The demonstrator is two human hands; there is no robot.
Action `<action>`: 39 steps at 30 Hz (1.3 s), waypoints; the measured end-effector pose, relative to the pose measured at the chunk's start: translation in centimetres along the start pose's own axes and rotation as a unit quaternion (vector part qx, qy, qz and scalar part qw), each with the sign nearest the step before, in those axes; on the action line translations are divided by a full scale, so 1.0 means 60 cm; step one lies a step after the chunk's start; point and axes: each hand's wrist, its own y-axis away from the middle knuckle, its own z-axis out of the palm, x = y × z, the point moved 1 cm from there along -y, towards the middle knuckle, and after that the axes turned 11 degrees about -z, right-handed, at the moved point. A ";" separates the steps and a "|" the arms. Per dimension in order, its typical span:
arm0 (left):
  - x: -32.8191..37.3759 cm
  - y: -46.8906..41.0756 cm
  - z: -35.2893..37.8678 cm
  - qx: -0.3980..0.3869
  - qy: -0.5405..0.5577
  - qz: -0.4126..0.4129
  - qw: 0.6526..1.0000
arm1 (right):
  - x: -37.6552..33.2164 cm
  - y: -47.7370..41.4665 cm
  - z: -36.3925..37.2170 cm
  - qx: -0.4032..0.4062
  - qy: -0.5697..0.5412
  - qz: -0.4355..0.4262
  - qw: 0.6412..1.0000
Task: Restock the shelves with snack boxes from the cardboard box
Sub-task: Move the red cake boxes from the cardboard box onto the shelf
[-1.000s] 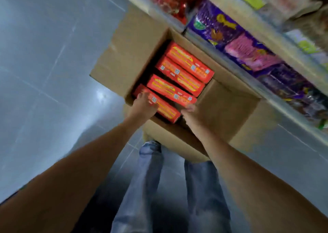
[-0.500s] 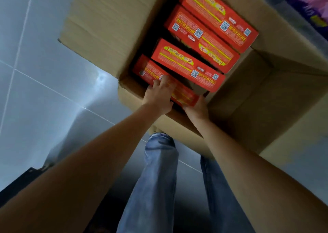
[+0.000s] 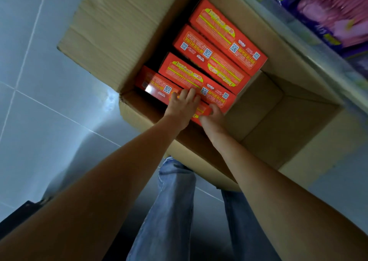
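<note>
An open cardboard box (image 3: 111,32) stands on the floor with several red snack boxes side by side inside. The nearest snack box (image 3: 157,82) lies against the box's near wall. My left hand (image 3: 182,106) rests on top of its right half, fingers curled over its far edge. My right hand (image 3: 214,117) grips its right end, thumb on the end face. The second snack box (image 3: 191,75) sits just behind my fingers. Two more red boxes (image 3: 211,55) lie beyond it.
A shelf edge (image 3: 310,41) runs along the upper right, right beside the cardboard box, holding purple and pink snack bags (image 3: 328,16). Grey tiled floor (image 3: 39,81) spreads on the left. My legs in blue jeans (image 3: 175,201) stand below the box.
The view has dropped closer to the cardboard box. My left hand has slid right along the nearest snack box, and my right hand has closed on its right end.
</note>
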 end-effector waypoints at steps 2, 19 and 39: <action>0.005 -0.003 0.004 0.017 -0.035 0.001 0.999 | 0.004 0.001 0.005 -0.007 -0.010 0.002 1.000; -0.024 0.037 -0.046 0.044 -0.059 0.112 0.991 | 0.030 0.052 -0.066 -0.089 -0.006 0.015 0.996; -0.001 0.320 -0.475 -0.005 0.665 -0.100 0.740 | -0.272 0.372 -0.383 -0.031 -0.070 -0.075 0.994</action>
